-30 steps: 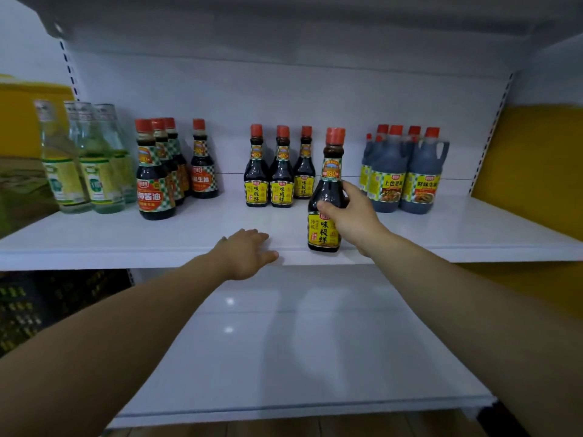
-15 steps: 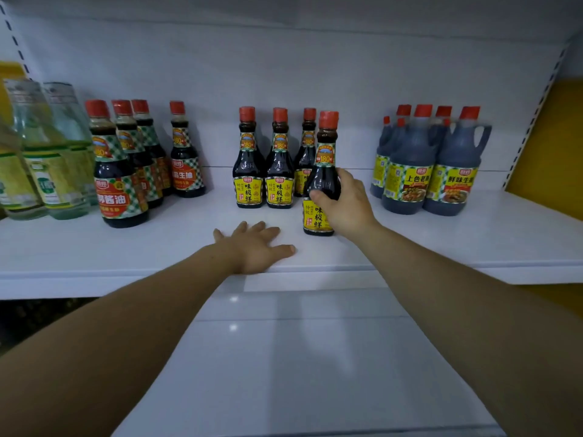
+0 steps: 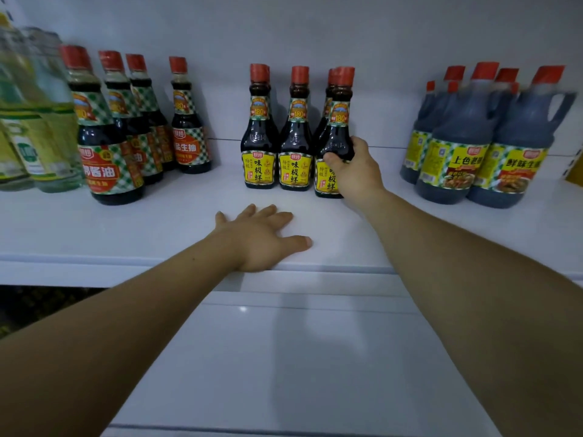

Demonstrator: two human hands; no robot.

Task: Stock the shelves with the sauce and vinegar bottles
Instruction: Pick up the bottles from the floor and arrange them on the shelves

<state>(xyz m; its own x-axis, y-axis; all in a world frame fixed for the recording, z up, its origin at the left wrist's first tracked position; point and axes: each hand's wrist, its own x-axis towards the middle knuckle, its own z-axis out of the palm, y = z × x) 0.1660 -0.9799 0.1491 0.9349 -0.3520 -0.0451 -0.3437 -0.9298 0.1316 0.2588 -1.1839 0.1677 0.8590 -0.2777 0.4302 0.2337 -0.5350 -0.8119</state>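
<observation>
The right hand (image 3: 356, 175) grips the sauce bottle (image 3: 339, 134) at its dark shoulder and yellow label, with the thumb across the front and the fingers curled behind. The sauce bottle stands upright on the white shelf (image 3: 189, 222). Just left of it stand two matching yellow-labelled bottles (image 3: 258, 152), and another red cap shows close behind it. In front and to the left of the sauce bottle, the left hand (image 3: 262, 238) lies flat on the shelf, fingers spread and holding nothing. Well apart to the right of the sauce bottle are dark handled jugs (image 3: 467, 146). Far to its left are red-labelled bottles (image 3: 104, 152) and blurred clear bottles (image 3: 34, 121).
</observation>
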